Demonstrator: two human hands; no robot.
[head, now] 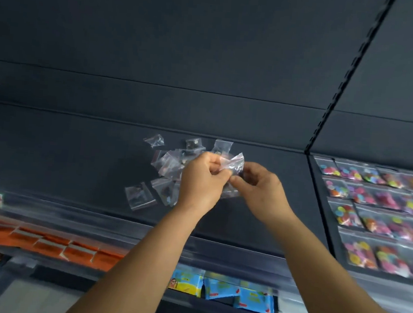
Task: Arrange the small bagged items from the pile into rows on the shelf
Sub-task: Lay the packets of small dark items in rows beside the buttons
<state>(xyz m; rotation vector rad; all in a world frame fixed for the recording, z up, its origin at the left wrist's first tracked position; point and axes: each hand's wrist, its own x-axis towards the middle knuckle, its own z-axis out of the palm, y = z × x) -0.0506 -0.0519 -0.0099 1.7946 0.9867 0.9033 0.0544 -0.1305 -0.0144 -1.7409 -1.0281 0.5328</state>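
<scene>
At centre frame, we pinch one clear bag (pixel 232 164) between our left hand (pixel 202 181) and right hand (pixel 260 188), above the loose pile of bags (pixel 164 175) on the dark shelf (pixel 63 149). Colourful button packets (pixel 380 214) lie in rows at right.

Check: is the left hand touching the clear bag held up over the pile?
Touching. The head view shows the left hand pinching the clear bag, with the right hand gripping its other side.
</scene>
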